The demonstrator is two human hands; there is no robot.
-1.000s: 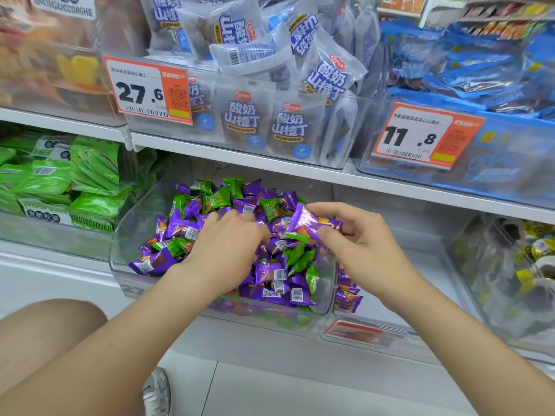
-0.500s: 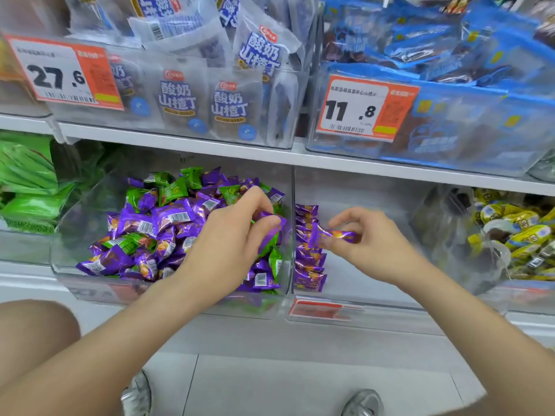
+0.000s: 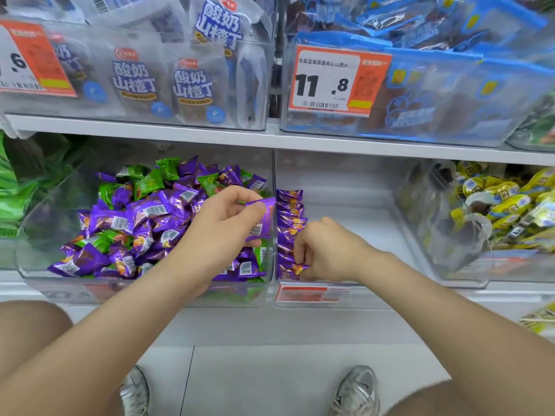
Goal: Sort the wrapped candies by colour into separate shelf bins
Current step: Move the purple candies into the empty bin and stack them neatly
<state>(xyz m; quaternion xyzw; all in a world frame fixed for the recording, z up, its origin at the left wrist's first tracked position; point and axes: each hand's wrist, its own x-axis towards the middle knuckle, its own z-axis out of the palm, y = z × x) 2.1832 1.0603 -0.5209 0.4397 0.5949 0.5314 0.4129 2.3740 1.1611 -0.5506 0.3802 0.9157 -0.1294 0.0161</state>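
Candy [image 3: 260,219], one, pinched in left hand [image 3: 222,232]; second candy [image 3: 295,268] in right hand [image 3: 327,253].

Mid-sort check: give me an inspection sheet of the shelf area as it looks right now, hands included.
Surface: white shelf boards carry clear bins side by side.
Job's things: mixed bin heaped with candies of both colours; sorted bin holds a row of purple candies along its left wall.
Clutter: green candies unsorted among the purple.
Hands: left hand pinches a purple candy over the mixed bin's right end; right hand grips the front candy of the row.
Cables: nothing seen.
Surroundings: bagged snacks above, yellow packs right, green packs left, shoes on floor.
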